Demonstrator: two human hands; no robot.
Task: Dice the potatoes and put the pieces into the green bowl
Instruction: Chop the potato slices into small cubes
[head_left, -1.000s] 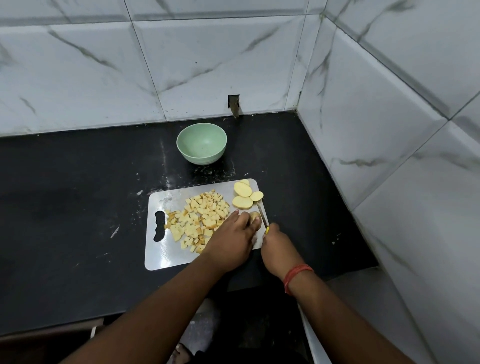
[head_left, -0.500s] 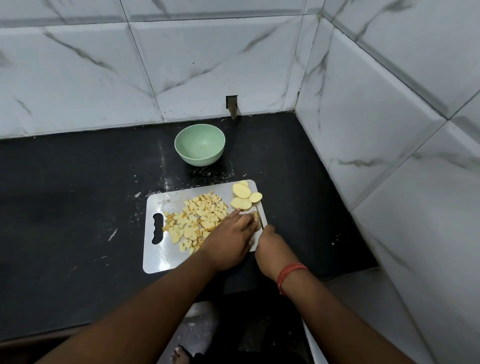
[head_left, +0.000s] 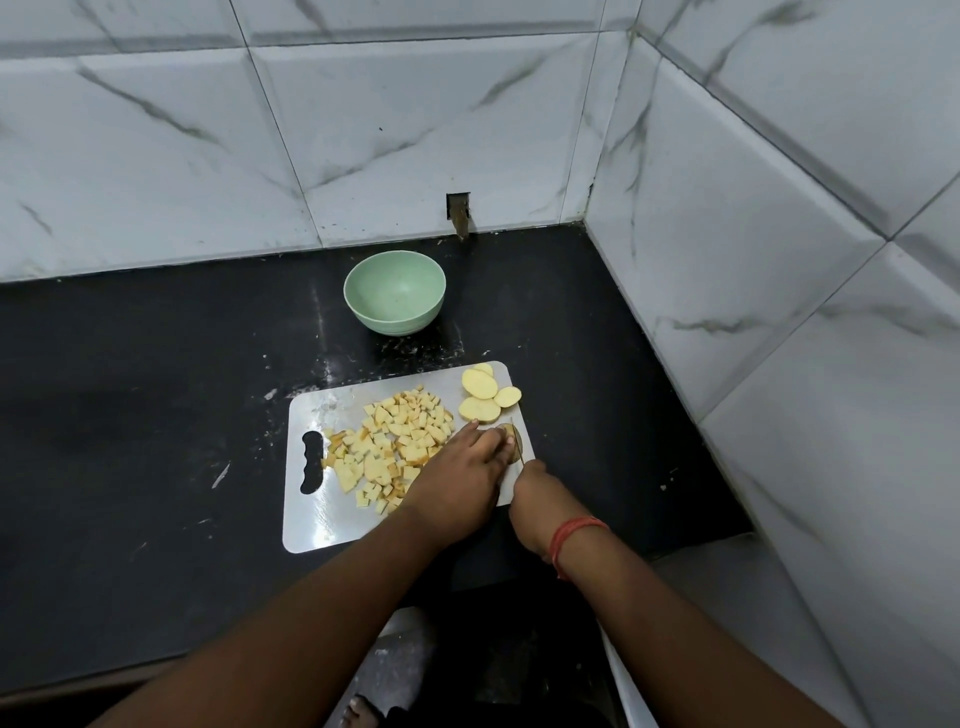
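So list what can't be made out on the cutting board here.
- Potato piece being cut: head view, mostly covered by the left hand.
- Knife: thin blade only; handle hidden in the right hand.
- Board's near right corner: hidden under both hands.

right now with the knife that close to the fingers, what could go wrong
The left hand pins a small potato piece right beside the knife in the right hand, so a slip could nick a fingertip. The slices lie at the board corner and might get pushed off.
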